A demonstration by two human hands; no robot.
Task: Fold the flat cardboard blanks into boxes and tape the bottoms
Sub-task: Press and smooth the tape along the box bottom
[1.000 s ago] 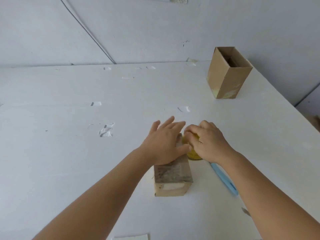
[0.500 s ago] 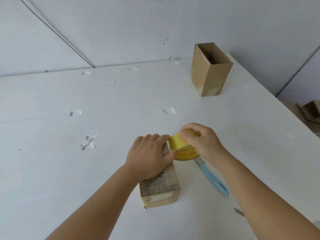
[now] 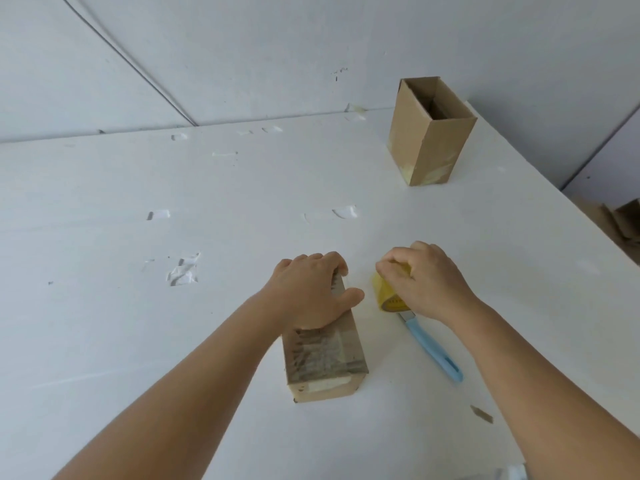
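Note:
A small cardboard box point(image 3: 323, 362) lies on its side on the white table point(image 3: 173, 323), its taped bottom turned toward me. My left hand point(image 3: 311, 289) rests on top of the box's far end, fingers curled over the far edge and thumb out to the right. Just right of it, my right hand point(image 3: 429, 278) grips a yellow tape roll point(image 3: 388, 297) from above, a little apart from the box. A second folded box point(image 3: 429, 133) stands upright and open-topped at the back right.
A blue-handled knife point(image 3: 433, 348) lies on the table right of the box, its blade under the tape roll. Scraps of clear tape point(image 3: 183, 271) stick to the table at left and center. Cardboard pieces point(image 3: 623, 226) lie beyond the table's right edge.
My right hand has pulled the tape roll to the right, away from the box. My left hand has stayed on the box's far end with its fingers curled over the edge.

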